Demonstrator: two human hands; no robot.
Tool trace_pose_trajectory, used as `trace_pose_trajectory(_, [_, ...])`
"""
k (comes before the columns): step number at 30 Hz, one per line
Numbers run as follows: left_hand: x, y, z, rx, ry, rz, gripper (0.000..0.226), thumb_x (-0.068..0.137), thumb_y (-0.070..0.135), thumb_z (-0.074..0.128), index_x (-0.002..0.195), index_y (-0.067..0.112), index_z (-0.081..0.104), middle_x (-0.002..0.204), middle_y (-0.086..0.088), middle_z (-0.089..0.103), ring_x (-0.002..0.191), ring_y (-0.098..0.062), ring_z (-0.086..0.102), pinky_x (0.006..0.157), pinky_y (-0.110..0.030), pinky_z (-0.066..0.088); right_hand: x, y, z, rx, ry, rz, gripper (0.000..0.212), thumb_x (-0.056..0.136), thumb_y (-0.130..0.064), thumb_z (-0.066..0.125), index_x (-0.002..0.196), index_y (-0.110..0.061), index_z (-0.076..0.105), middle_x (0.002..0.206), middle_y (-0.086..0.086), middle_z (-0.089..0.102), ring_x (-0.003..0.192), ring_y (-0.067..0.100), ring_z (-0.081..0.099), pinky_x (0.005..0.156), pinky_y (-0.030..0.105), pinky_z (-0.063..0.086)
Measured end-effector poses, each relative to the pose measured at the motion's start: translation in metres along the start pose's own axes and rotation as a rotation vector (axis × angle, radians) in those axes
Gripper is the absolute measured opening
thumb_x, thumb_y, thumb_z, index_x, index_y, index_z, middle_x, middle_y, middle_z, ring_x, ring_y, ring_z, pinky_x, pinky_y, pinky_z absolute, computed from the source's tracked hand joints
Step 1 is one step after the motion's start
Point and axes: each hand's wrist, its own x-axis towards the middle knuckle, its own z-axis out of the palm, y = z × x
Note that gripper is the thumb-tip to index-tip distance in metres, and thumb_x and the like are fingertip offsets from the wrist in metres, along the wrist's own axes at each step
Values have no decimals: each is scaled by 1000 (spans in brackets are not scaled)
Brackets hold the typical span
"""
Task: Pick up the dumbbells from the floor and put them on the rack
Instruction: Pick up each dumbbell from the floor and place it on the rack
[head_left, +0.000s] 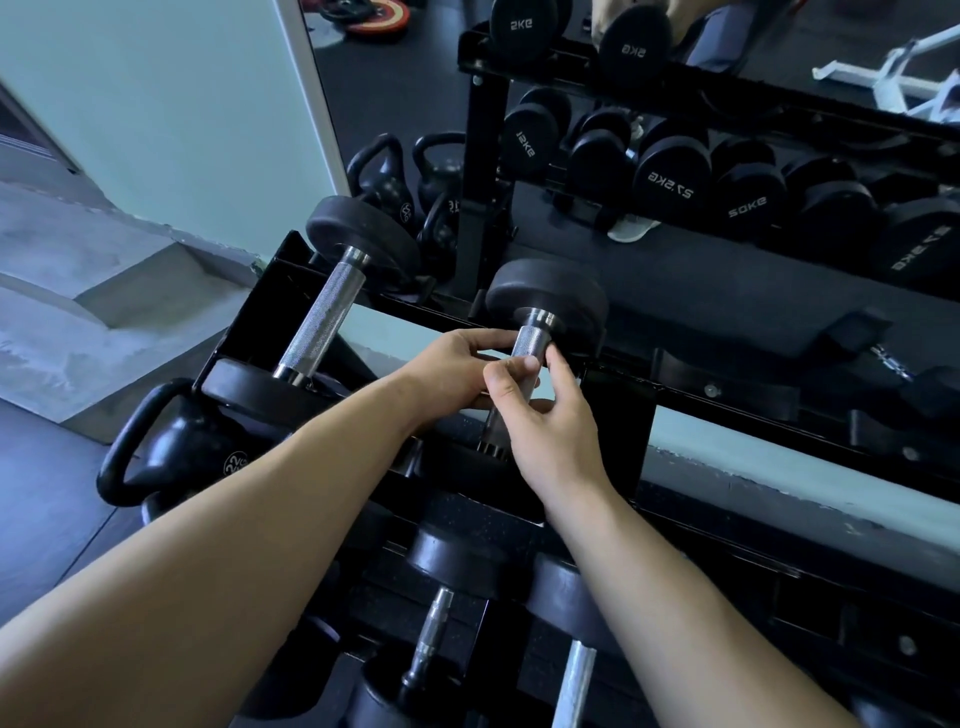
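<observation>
Dumbbell (540, 322) lay on top tier of rack (613, 410), beside another dumbbell (332, 301). Left hand (457, 369) and right hand (550, 431) both wrapped loosely around handle. Risk: fingers pinched against rail on release; dumbbell rolling if poorly seated.

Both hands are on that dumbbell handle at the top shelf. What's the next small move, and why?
Probably let go, one hand at a time. The dumbbell already appears to sit on the rack beside another racked dumbbell, its far head past the rail. The left hand and right hand hold the handle only with fingertips, so little weight seems to rest on them.
</observation>
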Motion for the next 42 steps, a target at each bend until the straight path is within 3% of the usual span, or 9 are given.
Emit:
trace_pose_trajectory(3, [-3,-1,0,48,34,-10,37,95,30,76,130,21,71,91,-3,82,75,-9,76,67,-17,57,-6,-4,-4,-29,7,-45,81,93,-54,68,162,-34,30,132,-17,60,107,-20,56,84,2,35])
trace_pose_trajectory(5, [-9,-3,-2,91,62,-1,44,93,36,77,134,20,68,99,-4,83,81,-10,78,71,-20,59,-14,-6,-8,-67,33,-72,81,91,-58,67,160,-36,31,153,-4,49,130,5,52,93,14,37])
trace_pose_trajectory(9, [-34,-5,-8,130,177,48,50,92,42,77,137,23,64,111,-2,81,96,-12,78,88,-30,63,-36,-3,-10,-148,119,-239,73,90,-59,67,154,-35,40,140,-7,49,128,11,53,100,29,50])
trace_pose_trajectory(13, [-76,-12,-20,92,291,144,44,88,46,80,125,26,69,104,-5,82,99,-22,78,99,-40,61,-72,-3,1,-144,167,-454,65,86,-62,62,141,-28,54,123,-13,54,113,8,58,88,16,50])
trace_pose_trajectory(20, [-199,-77,-45,-67,441,199,40,86,33,77,121,14,71,104,-19,79,92,-21,72,99,-49,58,-161,31,68,-95,-172,-461,63,85,-56,68,138,-24,59,112,-7,66,99,14,66,85,24,56])
trace_pose_trajectory(29, [-367,-301,-69,-147,671,-128,38,84,46,78,117,27,74,96,4,81,84,-6,70,98,-45,58,-277,169,184,-260,-633,-309,60,79,-57,71,135,-40,56,113,-8,66,93,14,68,82,19,56])
trace_pose_trajectory(33, [-419,-421,-62,-208,762,-311,39,86,46,78,119,25,73,103,4,80,91,-9,72,93,-33,58,-307,259,228,-379,-781,-232,53,85,-35,83,130,-44,55,109,-6,67,87,12,67,82,23,57])
trace_pose_trajectory(37, [-450,-544,-41,-339,865,-496,49,67,63,73,106,35,72,100,8,81,95,-15,76,99,-42,59,-320,360,268,-530,-894,-159,52,86,-37,81,133,-39,59,107,-10,66,83,10,65,81,23,55])
trace_pose_trajectory(42, [-454,-700,-17,-460,977,-651,39,89,44,77,119,19,71,110,0,77,104,-19,73,104,-39,56,-312,471,335,-712,-1025,-161,59,86,-46,77,140,-34,57,108,-11,65,88,13,67,89,35,59])
